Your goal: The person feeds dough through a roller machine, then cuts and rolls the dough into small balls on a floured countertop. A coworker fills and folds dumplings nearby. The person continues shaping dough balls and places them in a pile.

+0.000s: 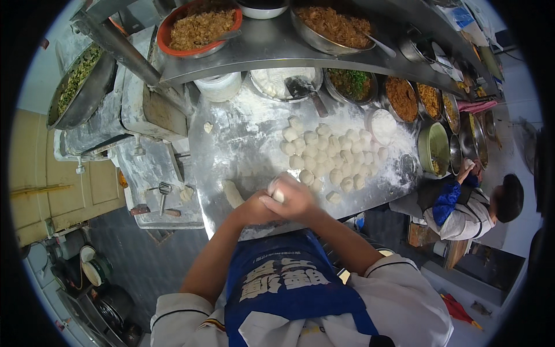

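Observation:
My left hand and my right hand meet over the near edge of the floured metal table. Between them a small piece of white dough shows, held by both; the fingers of my right hand are blurred. A roll of dough lies just left of my hands, partly behind my left wrist. Beyond and to the right, many small dough pieces are grouped close together. One dough piece sits apart near the table's front edge, and a small scrap lies at the far left.
A bowl of flour with a scraper stands at the back. Bowls of fillings line the right side. A steel shelf crosses above. A dough machine stands left. Another person works at the right.

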A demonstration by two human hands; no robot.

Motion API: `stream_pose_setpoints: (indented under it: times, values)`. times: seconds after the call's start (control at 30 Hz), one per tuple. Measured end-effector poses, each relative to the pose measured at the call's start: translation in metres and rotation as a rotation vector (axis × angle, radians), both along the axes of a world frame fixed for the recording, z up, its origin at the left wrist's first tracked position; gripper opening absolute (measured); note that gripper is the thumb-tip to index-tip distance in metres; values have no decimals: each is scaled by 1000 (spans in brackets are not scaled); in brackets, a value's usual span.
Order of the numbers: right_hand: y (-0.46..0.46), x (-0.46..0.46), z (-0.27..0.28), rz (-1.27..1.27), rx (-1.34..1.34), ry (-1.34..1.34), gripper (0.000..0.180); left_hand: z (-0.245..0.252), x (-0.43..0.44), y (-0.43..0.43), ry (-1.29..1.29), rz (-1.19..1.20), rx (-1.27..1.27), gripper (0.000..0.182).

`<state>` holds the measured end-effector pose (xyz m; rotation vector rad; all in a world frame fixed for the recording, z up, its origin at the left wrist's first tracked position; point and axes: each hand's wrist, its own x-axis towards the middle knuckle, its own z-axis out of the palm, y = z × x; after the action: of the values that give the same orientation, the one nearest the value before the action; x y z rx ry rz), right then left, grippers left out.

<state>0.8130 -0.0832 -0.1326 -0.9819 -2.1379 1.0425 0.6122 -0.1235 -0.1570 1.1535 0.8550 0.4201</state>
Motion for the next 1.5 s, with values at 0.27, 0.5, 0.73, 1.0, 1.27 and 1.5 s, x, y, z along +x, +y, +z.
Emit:
stream_pose_setpoints:
  times: [0.27,0.5,0.73,1.0,1.27,1.5]
  values:
    - [24,1,-75,-32,-218,-351,61,20,28,-10,270,2,428,35]
    - [-3,2,-6,-46,-634,226,31,16,-10,4,-2,420,94,62]
    - [44,-23,-22,-123,-75,-59,39,5,-6,17,-46,161,285,39]
    - [66,-26,-62,0,-292,-446,69,24,-6,16,158,285,174,52]
    - [6,-22,9,-97,-419,50,35,21,-36,17,276,168,-40,46]
    - [59,-45,-34,-203,43,-472,48,0,-8,5,264,-284,320,31]
